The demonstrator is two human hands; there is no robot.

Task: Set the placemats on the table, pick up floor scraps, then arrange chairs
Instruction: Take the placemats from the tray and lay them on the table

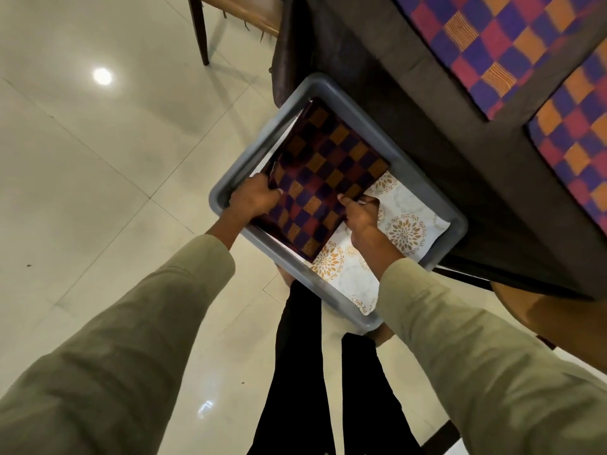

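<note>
Nearest the camera, two sleeved arms are stretched down into a grey tray [297,121] beside the table [410,103]. The left hand [254,198] is closed on the left edge of a folded checked placemat [328,172], and the right hand [359,213] is pinched on its near right edge; a floral cloth [407,224] lies under it in the tray. Farther off, two matching placemats [499,41] are already spread on the table. The placemat step is judged to be in hand. Next, the mat would need to be lifted clear of the tray rim, carried over the table edge and unfolded flat beside the others.
</note>
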